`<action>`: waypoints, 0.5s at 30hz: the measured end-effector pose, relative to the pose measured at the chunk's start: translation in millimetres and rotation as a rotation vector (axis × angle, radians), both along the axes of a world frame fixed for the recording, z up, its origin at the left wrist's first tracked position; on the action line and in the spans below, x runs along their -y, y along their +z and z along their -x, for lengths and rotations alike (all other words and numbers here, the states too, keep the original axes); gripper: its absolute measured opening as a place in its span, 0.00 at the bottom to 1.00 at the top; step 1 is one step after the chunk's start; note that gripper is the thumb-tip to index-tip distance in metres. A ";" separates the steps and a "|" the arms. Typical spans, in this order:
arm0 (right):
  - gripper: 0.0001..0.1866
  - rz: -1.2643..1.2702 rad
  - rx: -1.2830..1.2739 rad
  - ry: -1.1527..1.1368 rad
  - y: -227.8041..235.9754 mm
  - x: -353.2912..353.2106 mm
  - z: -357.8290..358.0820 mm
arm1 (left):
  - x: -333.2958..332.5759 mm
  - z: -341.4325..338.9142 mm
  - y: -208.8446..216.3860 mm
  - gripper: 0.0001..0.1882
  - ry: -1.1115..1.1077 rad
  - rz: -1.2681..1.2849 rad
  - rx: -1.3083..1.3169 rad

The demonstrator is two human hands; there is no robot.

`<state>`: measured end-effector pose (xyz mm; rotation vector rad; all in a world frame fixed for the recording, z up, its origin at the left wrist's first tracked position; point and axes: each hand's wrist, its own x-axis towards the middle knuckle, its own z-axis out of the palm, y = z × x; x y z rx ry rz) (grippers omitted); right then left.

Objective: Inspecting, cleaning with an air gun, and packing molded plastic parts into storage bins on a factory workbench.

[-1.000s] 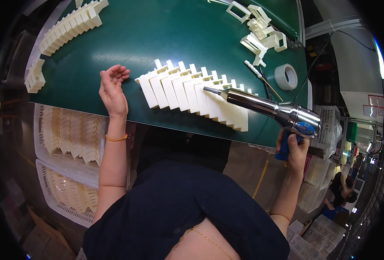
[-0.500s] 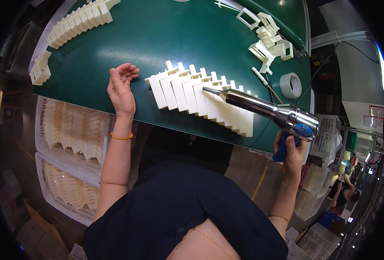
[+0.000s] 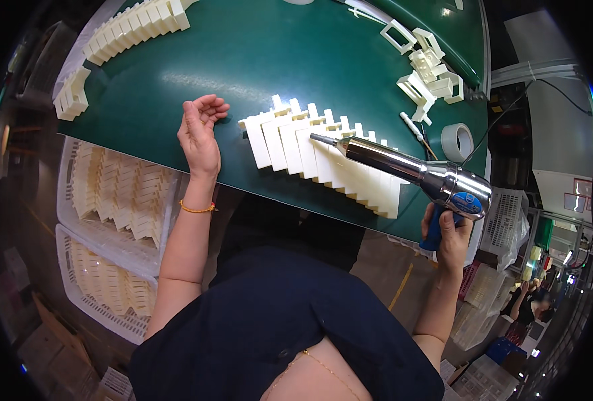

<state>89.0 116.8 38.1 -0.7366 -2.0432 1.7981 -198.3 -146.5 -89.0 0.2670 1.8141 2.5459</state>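
Note:
My right hand (image 3: 451,240) grips the blue handle of a heat gun (image 3: 400,167) with a shiny metal barrel. The gun's narrow nozzle points left over a slanting row of overlapping white plastic parts (image 3: 310,150) on the green table. Whether the nozzle touches them I cannot tell. Left of the row, near the table's front edge, my left hand (image 3: 201,140) is held open and empty, its fingers loosely bent. It stands apart from the parts.
More white parts line the table's (image 3: 243,60) far left. Loose white frames (image 3: 423,73), a tape roll (image 3: 456,142) and a thin white-handled tool (image 3: 411,125) lie at the right. Plastic crates (image 3: 69,214) of white parts stand below left. A person (image 3: 534,304) appears far right.
The table and its contents have shifted slightly right in the picture, and my left hand with them. Relative to the row, the heat gun's nozzle has moved a little left.

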 end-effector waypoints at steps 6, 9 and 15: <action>0.25 -0.022 -0.001 0.052 -0.8 2.7 10.1 | -0.5 0.5 -0.1 0.27 0.004 -0.009 0.004; 0.25 -0.038 -0.006 0.066 -1.1 4.1 14.5 | 0.1 0.6 -0.5 0.27 0.003 -0.012 0.006; 0.27 -0.026 -0.006 0.084 1.1 6.9 23.1 | -0.6 0.1 0.5 0.27 0.000 -0.009 0.005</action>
